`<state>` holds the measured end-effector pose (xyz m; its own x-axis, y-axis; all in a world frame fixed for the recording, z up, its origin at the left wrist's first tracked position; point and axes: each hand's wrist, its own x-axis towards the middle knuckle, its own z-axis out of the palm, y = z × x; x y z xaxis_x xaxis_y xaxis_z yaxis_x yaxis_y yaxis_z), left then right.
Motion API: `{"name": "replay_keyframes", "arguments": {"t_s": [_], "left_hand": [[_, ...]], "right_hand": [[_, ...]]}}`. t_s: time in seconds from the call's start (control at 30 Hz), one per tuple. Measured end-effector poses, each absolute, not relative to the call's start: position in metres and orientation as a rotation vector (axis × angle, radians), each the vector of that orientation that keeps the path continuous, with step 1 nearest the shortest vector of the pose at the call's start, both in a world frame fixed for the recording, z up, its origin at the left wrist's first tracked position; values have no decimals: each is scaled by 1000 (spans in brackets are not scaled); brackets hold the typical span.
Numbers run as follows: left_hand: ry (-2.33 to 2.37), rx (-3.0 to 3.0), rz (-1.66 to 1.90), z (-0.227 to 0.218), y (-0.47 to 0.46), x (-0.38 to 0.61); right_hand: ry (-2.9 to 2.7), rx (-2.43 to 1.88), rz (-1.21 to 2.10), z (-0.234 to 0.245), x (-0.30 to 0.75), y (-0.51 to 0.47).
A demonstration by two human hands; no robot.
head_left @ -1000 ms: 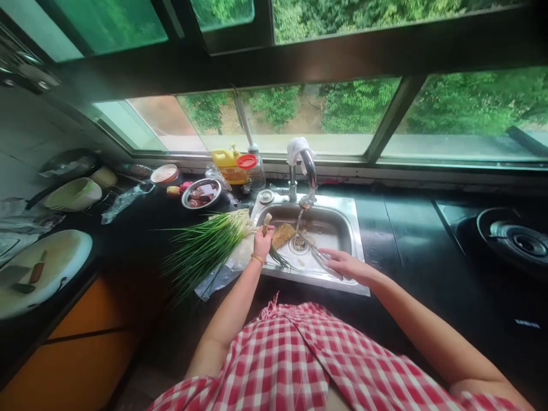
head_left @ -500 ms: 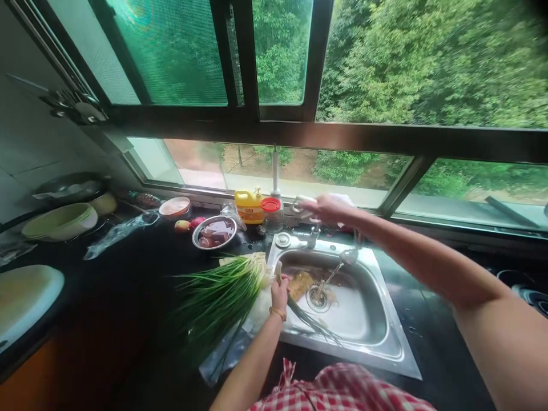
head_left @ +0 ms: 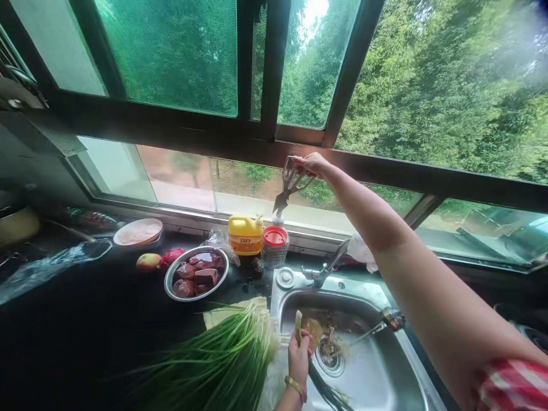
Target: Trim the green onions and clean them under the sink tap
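The right hand [head_left: 311, 164] was raised to the dark window frame [head_left: 385, 171], its fingers curled and pinched on the handles of a pair of scissors [head_left: 287, 188]. The scissors hung just below the fingers, blades pointing down and to the left. Straight beneath the blades stood a jar with a red lid [head_left: 274, 245], and just left of it a yellow bottle [head_left: 245, 234]. Below the outstretched forearm, a faucet [head_left: 326, 269] rose from the back rim of the steel sink [head_left: 385, 377], with a pale cloth [head_left: 359, 250] beside it. The left hand [head_left: 299, 357] was far below the right, at the sink's left edge, closed in a fist around a single scallion stalk [head_left: 298, 321]. The stalk's pale end stuck up above the knuckles and its green leaves trailed down past the wrist into the basin. A gold bracelet [head_left: 294, 386] sat on that wrist. Just to the left of this fist lay a thick bunch of scallions [head_left: 214, 365] on the counter, their white ends touching the sink edge. To the right of the fist, inside the basin, a yellowish scrap [head_left: 315, 331] lay by the drain [head_left: 329, 349]. Further left and up from the fist sat a metal bowl of dark red meat [head_left: 196, 274], and beyond it an apple [head_left: 148, 261] and a shallow pink dish [head_left: 137, 231].
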<state>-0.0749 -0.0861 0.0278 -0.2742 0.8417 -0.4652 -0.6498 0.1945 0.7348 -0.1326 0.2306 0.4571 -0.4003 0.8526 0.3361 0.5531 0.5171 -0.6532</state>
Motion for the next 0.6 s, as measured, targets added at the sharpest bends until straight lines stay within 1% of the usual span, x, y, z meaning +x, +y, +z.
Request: {"name": "replay_keyframes", "arguments": {"t_s": [0.07, 0.13, 0.3, 0.37, 0.5, 0.6], "left_hand": [[1127, 216, 1447, 24, -85, -77], [1110, 204, 1430, 23, -84, -79], [1123, 234, 1396, 21, -82, -77], [1123, 273, 1404, 18, -81, -75], [1150, 312, 1399, 16, -78, -75], [1191, 351, 1392, 27, -75, -79]], "right_hand": [[-2088, -1170, 572, 451, -138, 247], [-2072, -1196, 473, 440, -142, 257], [-2075, -1218, -67, 413, -147, 259], [-2098, -1254, -200, 408, -148, 253], [-2114, -1358, -357, 414, -145, 229], [-2169, -1381, -503, 429, -127, 196]]}}
